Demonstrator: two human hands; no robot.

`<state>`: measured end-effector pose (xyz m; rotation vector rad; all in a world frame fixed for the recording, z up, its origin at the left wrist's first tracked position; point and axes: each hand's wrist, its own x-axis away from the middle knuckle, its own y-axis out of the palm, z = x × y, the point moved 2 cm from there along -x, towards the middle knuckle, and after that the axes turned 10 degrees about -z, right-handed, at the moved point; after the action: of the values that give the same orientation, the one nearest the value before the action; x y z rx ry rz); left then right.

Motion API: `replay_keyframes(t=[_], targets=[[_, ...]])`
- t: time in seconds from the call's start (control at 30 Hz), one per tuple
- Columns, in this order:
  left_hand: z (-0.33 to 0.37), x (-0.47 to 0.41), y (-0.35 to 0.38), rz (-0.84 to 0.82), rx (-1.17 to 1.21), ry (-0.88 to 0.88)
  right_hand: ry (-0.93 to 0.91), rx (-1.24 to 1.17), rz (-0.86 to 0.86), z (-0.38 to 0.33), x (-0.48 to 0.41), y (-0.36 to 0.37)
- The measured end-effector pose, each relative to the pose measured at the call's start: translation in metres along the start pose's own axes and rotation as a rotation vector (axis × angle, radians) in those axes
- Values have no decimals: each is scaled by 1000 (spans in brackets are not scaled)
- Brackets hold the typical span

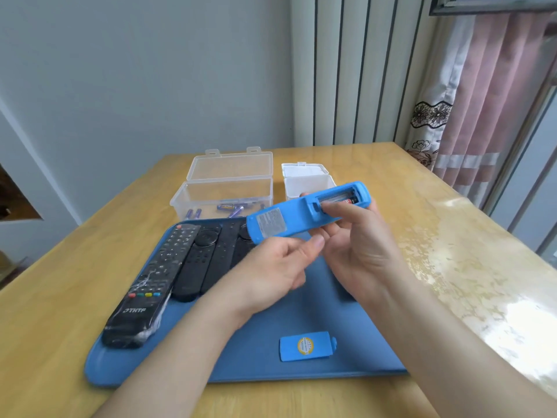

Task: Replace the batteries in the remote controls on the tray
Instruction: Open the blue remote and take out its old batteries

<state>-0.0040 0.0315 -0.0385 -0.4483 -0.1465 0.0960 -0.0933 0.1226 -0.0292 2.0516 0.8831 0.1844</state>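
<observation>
A blue remote (289,217) is held face down above the blue tray (265,351), its battery compartment open with batteries (346,200) visible inside. My right hand (358,242) grips the remote from below, thumb at the compartment's edge. My left hand (271,267) pinches the remote's near end between thumb and fingers. The remote's blue battery cover (307,346) lies on the tray near its front edge. Several black remotes (168,273) lie side by side on the tray's left part.
Behind the tray stands an open clear plastic box (223,188) holding several purple batteries (229,208). To its right is a smaller open white box (307,179). The wooden table (452,236) ends at the wall and a curtain on the right.
</observation>
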Motion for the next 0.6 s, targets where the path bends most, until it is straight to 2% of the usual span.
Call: replay_keyframes(t=[0.13,0.23,0.37,0.6], targets=[[0,-4,-7,322,442,103,93,238,-56,3,3,2],[1,-3,-18,440,609,217,217,421,-105,4,4,3],[4,0,-21,484,624,290,327,472,-228,9,9,9],[5,1,-19,512,550,343,371,438,-171,13,9,11]])
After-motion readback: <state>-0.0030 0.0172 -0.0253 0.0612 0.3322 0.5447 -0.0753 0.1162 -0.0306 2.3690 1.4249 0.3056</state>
